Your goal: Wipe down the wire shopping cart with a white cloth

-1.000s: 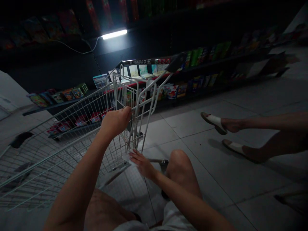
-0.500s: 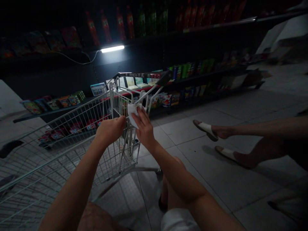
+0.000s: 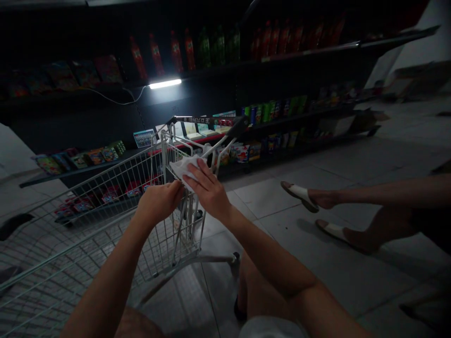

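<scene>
A metal wire shopping cart (image 3: pixel 214 258) stands before me, its dark push handle (image 3: pixel 202 120) at the far end. My left hand (image 3: pixel 158 202) is closed around the upper rail of the cart's side, near the handle end. Just right of it, my right hand (image 3: pixel 209 190) holds a crumpled white cloth or tissue (image 3: pixel 181 166) against the cart's frame. Its fingers lie together over the cloth, and the part of the frame beneath is hidden. The two hands are almost touching.
Behind the cart run dark shelves with red bottles (image 3: pixel 176 51), green bottles (image 3: pixel 220 47), green cans (image 3: pixel 266 111) and boxed goods. A lit tube lamp (image 3: pixel 165 84) hangs under one shelf. At right, another person's legs in white shoes (image 3: pixel 299 188) rest on the tiled floor.
My right hand and the white cloth have moved left and slightly down along the cart's frame, towards my left hand. My left hand keeps its grip. The view has tilted up slightly.
</scene>
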`<action>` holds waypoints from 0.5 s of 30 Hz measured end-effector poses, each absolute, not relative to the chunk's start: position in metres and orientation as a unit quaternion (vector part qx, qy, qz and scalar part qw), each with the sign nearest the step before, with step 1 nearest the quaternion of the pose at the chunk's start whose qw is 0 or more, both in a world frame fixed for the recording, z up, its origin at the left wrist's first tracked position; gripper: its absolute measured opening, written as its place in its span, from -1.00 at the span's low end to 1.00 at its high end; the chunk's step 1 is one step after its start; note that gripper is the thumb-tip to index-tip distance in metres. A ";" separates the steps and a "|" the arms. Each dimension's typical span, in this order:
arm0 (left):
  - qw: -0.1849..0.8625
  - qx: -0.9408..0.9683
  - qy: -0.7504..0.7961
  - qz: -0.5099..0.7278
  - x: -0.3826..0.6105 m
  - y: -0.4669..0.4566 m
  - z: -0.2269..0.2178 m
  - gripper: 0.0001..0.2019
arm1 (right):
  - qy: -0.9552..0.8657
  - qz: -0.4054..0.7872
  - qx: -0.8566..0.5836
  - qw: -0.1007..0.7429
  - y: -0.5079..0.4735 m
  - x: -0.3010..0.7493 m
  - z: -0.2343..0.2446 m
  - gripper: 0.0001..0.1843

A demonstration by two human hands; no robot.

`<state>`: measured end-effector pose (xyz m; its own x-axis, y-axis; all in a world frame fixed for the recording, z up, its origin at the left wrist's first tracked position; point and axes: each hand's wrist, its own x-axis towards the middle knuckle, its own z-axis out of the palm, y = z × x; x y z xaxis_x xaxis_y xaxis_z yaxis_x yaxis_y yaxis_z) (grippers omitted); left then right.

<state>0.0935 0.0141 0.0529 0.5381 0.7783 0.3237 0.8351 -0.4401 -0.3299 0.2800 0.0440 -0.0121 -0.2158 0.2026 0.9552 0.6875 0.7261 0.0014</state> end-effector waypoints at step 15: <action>0.226 -0.870 -0.422 -0.116 0.048 -0.005 0.046 -0.64 | -0.734 -0.273 -0.284 0.554 0.026 0.309 -0.002 -0.43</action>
